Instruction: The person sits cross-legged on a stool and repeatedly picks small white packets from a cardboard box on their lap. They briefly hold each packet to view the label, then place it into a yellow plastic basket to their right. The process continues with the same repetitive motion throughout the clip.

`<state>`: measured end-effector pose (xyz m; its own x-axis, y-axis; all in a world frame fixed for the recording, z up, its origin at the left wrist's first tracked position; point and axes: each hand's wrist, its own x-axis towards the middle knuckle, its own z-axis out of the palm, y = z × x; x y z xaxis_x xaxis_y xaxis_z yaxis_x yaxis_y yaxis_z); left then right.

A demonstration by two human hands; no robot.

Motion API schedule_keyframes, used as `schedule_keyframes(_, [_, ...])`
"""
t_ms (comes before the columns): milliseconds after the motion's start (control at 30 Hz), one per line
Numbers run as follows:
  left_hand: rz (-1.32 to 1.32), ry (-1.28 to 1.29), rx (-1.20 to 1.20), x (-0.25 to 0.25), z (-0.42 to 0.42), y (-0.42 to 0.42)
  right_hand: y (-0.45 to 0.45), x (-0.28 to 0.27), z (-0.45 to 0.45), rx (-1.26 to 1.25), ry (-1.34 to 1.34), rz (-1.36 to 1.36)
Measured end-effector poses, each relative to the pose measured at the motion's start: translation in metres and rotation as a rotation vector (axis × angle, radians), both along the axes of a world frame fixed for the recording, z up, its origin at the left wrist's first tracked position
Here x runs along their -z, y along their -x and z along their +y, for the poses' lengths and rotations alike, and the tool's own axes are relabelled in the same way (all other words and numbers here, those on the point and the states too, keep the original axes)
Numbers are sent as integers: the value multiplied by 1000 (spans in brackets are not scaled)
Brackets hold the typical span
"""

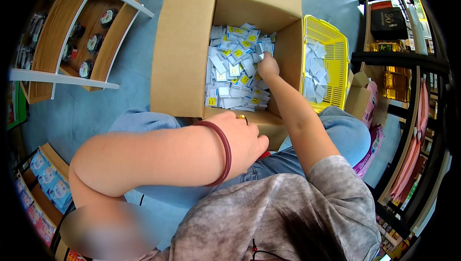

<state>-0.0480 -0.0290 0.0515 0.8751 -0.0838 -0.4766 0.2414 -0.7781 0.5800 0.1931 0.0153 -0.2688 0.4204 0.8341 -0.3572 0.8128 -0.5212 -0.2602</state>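
An open cardboard box [182,55] stands before me, holding a loose heap of white shelf price tags [234,70], many with yellow patches. Inside its right part, my right hand [269,67] pinches a price tag [261,49] at the heap's surface. My left hand [239,142], with a dark red bangle [225,153] and a ring, is over my lap by the box's near edge. Its back faces up and the fingertips are hidden. Something red shows under its thumb. A yellow plastic basket [335,80] right of the box contains more white tags [316,71].
Wooden display shelving [47,41] with round packages stands at the left. Blue packs [50,178] fill a lower-left shelf. Along the right run black-framed shelves [392,59] with bottles of golden liquid [396,84]. A small open carton [358,93] and purple packages [372,153] lie near my right knee.
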Motion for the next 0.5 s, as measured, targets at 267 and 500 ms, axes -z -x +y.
schedule_keyframes(267, [82, -45, -245, 29, 28, -5, -5, -97, -1, 74, 92, 1095])
schedule_keyframes(500, [-464, 45, -968, 67, 50, -20, -16, -268, -34, -276, 165, 877])
